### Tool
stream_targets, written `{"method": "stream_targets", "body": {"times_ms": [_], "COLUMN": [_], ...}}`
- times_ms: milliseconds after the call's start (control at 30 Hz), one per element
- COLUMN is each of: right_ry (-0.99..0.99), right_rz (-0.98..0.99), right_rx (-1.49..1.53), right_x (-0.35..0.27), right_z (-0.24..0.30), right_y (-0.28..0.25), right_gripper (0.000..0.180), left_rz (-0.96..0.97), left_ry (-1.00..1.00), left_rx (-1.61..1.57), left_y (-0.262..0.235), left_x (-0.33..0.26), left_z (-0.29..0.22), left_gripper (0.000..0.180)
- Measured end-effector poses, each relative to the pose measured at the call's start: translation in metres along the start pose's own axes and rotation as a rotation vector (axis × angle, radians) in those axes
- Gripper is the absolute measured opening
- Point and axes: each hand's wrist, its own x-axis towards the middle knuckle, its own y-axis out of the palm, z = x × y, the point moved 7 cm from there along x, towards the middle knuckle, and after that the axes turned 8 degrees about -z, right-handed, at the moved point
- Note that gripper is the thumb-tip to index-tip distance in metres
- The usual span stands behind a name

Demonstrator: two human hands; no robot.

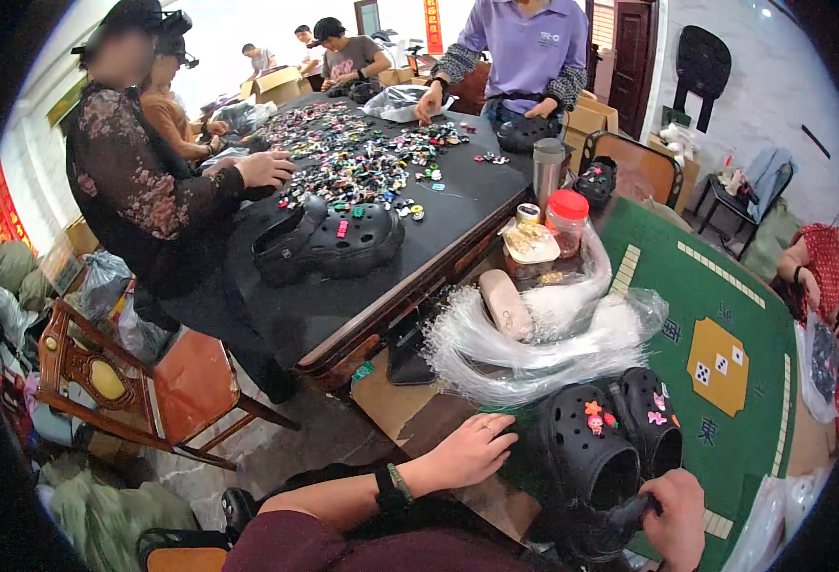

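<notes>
Two black clogs with round holes lie side by side in front of me on the table. The left clog [586,458] carries orange, pink and red charms near its toe; the right clog [653,419] has pink and pale ones. My right hand [675,520] is closed round a black heel strap at the back of the pair. Beside the left clog, my left hand [467,450] rests with its fingers loosely stretched and nothing visible in them. Just beyond it lies a large bundle of clear plastic strands [515,357].
On the green mat [629,238] sit a red-lidded jar [567,217], a steel tumbler [547,170] and a pinkish-beige case [505,303]. Several people work round a black table [324,296] heaped with small colourful charms [362,157]. A wooden chair [195,381] stands at left.
</notes>
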Motion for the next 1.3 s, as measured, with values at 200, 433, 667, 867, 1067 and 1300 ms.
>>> {"method": "stream_targets", "body": {"times_ms": [200,433,667,867,1067,1300], "right_ry": [-0.153,-0.219,-0.296,-0.229,-0.237,-0.36], "right_rz": [0.142,-0.111,0.051,-0.037,-0.12,-0.073], "right_rx": [-0.03,0.157,0.18,0.164,0.272,0.192], "right_x": [-0.011,-0.014,-0.021,-0.022,-0.023,-0.025], "right_z": [-0.002,-0.011,-0.01,-0.008,-0.006,0.006], "right_y": [0.045,0.046,0.082,0.063,0.043,0.048], "right_gripper": [0.031,0.029,0.022,0.027,0.015,0.014], "left_rz": [0.021,0.184,0.185,0.156,0.205,0.298], "left_ry": [-0.208,-0.348,-0.309,-0.37,-0.215,-0.401], "left_rx": [-0.093,-0.265,-0.436,-0.553,-0.477,-0.466], "left_y": [-0.009,-0.009,0.007,0.003,0.026,0.007], "left_x": [0.008,0.022,0.018,0.02,0.023,0.057], "left_z": [0.002,-0.004,0.004,0.002,0.008,-0.039], "left_gripper": [0.046,0.051,0.055,0.055,0.06,0.066]}}
